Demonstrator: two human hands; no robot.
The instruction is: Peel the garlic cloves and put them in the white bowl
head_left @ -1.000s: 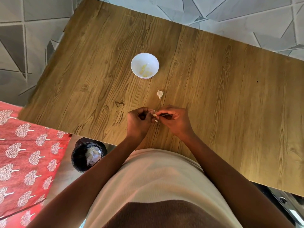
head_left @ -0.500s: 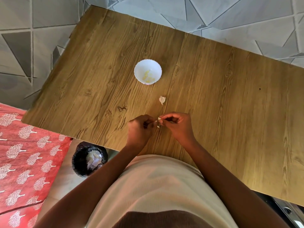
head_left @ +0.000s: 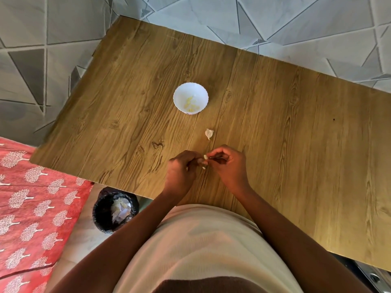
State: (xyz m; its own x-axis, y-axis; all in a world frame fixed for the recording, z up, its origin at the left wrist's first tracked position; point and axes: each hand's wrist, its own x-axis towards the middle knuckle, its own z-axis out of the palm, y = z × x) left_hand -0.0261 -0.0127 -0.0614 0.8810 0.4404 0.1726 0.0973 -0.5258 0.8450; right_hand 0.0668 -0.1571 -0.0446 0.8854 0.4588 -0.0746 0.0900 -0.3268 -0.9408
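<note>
A white bowl stands in the middle of the wooden table with several peeled yellowish cloves in it. One unpeeled garlic clove lies on the table between the bowl and my hands. My left hand and my right hand meet fingertip to fingertip just above the table's near edge, pinching a small pale garlic clove between them. A thin dark item in my right hand's fingers is too small to identify.
A black bin with pale scraps inside stands on the floor under the table's near left edge. A red patterned cloth covers the surface at the left. Grey tiled floor surrounds the table.
The view has shifted, so the table and bowl appear lower and further right in the picture. My hands stay together on the small clove, fingers working slightly.
</note>
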